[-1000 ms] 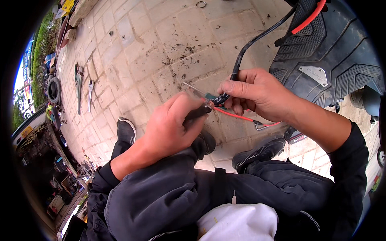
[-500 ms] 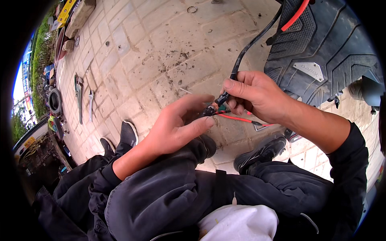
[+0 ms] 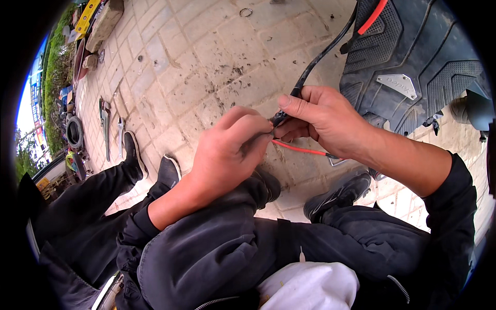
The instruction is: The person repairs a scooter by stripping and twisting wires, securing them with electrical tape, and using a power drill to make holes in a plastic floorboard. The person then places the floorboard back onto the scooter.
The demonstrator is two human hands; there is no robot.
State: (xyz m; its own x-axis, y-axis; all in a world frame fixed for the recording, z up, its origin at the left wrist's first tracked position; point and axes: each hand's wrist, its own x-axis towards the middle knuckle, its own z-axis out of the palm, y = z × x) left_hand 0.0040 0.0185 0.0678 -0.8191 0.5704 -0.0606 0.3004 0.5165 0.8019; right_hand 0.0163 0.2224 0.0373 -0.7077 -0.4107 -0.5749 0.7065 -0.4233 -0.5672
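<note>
A thick black cable (image 3: pixel 316 61) runs down from the upper right into my hands. My right hand (image 3: pixel 323 116) pinches it between thumb and fingers. Just left of that grip, a bit of bare copper (image 3: pixel 270 123) shows at the cable's end. My left hand (image 3: pixel 230 139) is closed around that end, its fingers curled over and hiding what lies inside them. Below the hands, a thin red wire (image 3: pixel 299 148) leads rightward, with a darker end. A thicker red cable (image 3: pixel 373 18) hangs at the top right, beside the black one.
A black ribbed footboard (image 3: pixel 382 62) with a metal plate (image 3: pixel 397 86) fills the upper right. On the paving at left lie an adjustable wrench (image 3: pixel 120 137) and large pliers-like tool (image 3: pixel 106 126). Another person's legs and shoes (image 3: pixel 135 155) are at my left. A tyre (image 3: pixel 75 132) lies farther left.
My left hand has closed over the cable end, covering most of the copper that showed before. The other person's foot has moved forward beside the wrench.
</note>
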